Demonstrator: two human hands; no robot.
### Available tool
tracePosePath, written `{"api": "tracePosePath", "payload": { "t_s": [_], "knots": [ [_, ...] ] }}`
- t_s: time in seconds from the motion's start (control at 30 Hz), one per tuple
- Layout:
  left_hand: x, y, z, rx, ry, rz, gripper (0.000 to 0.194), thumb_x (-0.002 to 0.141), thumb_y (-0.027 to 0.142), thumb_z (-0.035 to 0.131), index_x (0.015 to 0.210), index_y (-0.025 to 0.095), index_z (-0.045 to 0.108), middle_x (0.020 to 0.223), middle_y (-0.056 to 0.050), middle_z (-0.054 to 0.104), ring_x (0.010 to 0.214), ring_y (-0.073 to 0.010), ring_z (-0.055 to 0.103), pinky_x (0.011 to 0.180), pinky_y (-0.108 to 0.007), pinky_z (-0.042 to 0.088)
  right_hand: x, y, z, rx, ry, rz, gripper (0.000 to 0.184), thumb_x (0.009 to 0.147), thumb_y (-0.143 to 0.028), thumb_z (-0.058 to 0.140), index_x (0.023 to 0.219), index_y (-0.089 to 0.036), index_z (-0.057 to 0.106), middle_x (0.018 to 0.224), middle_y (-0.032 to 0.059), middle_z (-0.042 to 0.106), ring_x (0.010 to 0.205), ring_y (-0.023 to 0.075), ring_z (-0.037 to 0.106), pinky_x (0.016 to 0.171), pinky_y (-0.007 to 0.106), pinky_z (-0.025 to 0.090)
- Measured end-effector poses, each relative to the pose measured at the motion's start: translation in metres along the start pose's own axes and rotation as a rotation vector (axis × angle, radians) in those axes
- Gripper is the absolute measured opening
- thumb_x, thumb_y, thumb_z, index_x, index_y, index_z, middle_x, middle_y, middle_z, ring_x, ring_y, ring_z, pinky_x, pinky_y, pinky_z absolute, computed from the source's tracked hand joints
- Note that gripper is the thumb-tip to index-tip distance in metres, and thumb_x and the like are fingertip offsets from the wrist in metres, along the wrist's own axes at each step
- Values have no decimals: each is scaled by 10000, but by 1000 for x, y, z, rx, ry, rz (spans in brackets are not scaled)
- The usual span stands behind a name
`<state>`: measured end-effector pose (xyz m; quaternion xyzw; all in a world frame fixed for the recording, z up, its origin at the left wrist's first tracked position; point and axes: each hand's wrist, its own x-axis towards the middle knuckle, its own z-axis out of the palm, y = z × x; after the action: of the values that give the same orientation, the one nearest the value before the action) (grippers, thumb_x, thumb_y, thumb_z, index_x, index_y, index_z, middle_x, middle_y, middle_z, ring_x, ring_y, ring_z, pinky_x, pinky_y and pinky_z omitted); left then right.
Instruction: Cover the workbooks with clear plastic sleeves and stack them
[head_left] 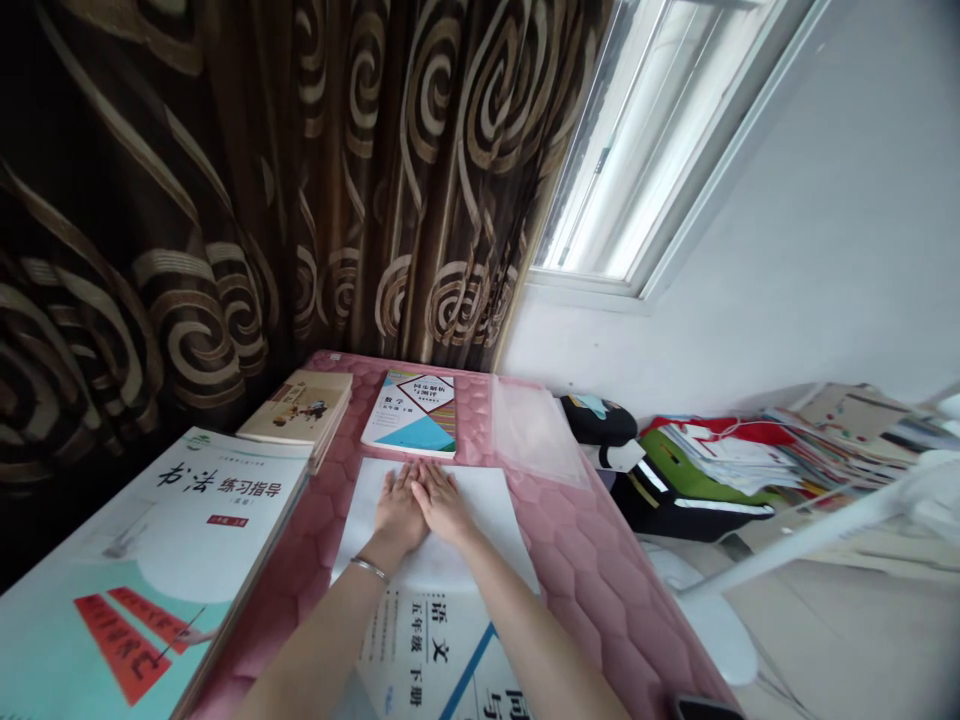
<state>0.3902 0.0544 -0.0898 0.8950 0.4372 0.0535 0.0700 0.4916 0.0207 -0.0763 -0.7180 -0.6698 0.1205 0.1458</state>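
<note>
**Palms steadying a sheet**

Open flat, gripping nothing, my left hand [401, 512] and right hand [442, 500] touch upon the white sheet [491, 515], presumably keeping it flat; the Grade 5 Chinese textbook [424, 655] lies nearer me, on pink quilting [600, 545].

The white sheet [435, 568] is smooth, matt paper; the table cover [581, 560] is quilted cloth. The bracelet [369, 568] is shiny metal, the curtain [360, 190] fabric.
</note>
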Motion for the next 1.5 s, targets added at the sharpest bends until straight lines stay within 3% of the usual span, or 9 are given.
{"api": "tracePosePath", "payload": {
  "t_s": [0.3, 0.53, 0.67, 0.77, 0.9, 1.03, 1.17, 1.37, 1.5],
  "knots": [
    [1, -6, -7, -48, 24, -124, 643, 928, 445, 252, 1497, 145, 240, 1568, -69, 216, 1447, -214, 193, 1182, -474, 103, -21, 71, -17, -270, 34, 300, 647, 980, -435, 210, 1483, -31, 239, 1563, 144, 175, 1452, 235, 152, 1165, 392, 126],
    [-25, -54, -21, 85, 95, -403, 577, 946, 378, 216, 1477, 171, 305, 1556, -90, 256, 1446, -301, 175, 1134, -639, 39, -21, 74, -16, -287, 14, 316, 650, 977, -430, 210, 1487, -27, 222, 1564, 136, 197, 1450, 240, 157, 1166, 384, 117],
    [-30, -38, -29, 237, 88, -532, 544, 898, 218, 288, 1411, 113, 433, 1518, -143, 333, 1450, -365, 87, 1100, -692, -9, -20, 76, -12, -315, 33, 305, 656, 974, -435, 220, 1484, -23, 235, 1562, 143, 201, 1449, 244, 158, 1166, 381, 108],
    [-20, -2, -26, 222, 60, -350, 591, 848, 119, 306, 1432, 96, 389, 1534, -146, 283, 1456, -331, 87, 1123, -653, -7, -20, 76, -11, -324, 33, 312, 657, 974, -438, 218, 1482, -23, 238, 1560, 145, 205, 1448, 240, 163, 1165, 380, 119],
    [-3, 27, -14, -21, -56, -66, 597, 927, 318, 255, 1491, 123, 249, 1572, -86, 180, 1457, -236, 148, 1175, -514, 106, -21, 72, -13, -317, 28, 314, 657, 974, -442, 217, 1484, -27, 235, 1561, 143, 198, 1446, 239, 174, 1163, 381, 135],
    [3, 9, -6, -45, -17, -68, 666, 933, 472, 242, 1505, 133, 205, 1579, -86, 156, 1456, -222, 158, 1185, -466, 103, -22, 74, -14, -306, 41, 300, 656, 973, -439, 216, 1479, -23, 249, 1560, 147, 195, 1448, 239, 170, 1161, 383, 140],
    [2, -13, -5, -47, -9, -57, 681, 926, 492, 245, 1509, 144, 190, 1581, -71, 159, 1455, -205, 162, 1187, -450, 101, -22, 68, -15, -309, 57, 322, 633, 969, -400, 248, 1471, -14, 270, 1552, 170, 203, 1443, 270, 179, 1156, 435, 138],
    [-3, -11, -10, -27, -17, -45, 636, 918, 375, 257, 1503, 131, 213, 1579, -70, 166, 1460, -203, 141, 1185, -463, 78, -10, 15, 1, -132, 33, -29, 589, 990, -391, 166, 1456, -78, 346, 1534, 95, 297, 1446, 211, 180, 1170, 392, 147],
    [-5, -10, -14, 9, -60, -30, 610, 909, 279, 249, 1496, 113, 235, 1576, -78, 181, 1462, -203, 126, 1185, -459, 71, -1, -6, 12, -69, 26, -49, 604, 991, -420, 141, 1468, -96, 321, 1534, 87, 292, 1442, 201, 195, 1174, 409, 143]
  ]
}}
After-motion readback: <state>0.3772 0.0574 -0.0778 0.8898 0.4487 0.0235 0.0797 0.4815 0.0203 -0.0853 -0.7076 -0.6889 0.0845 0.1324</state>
